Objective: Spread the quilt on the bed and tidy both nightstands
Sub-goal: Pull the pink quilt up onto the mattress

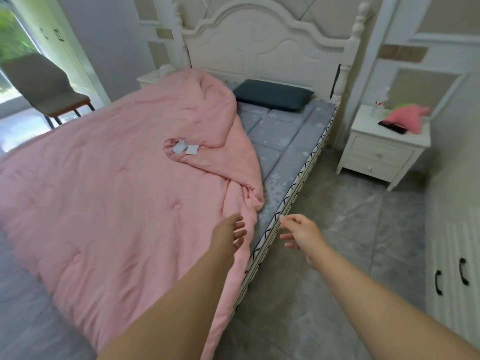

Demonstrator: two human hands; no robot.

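While both hands, left and right, reached empty with fingers apart, the quilt lay folded back over the bed's left side; tugging one bunched edge could drag it floorward.

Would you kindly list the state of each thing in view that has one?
quilt: partly spread, top corner folded back
pillow: uncovered, lying flat
nightstand: drawers closed, items on top
left hand: open, at the quilt's edge
right hand: open, holding nothing
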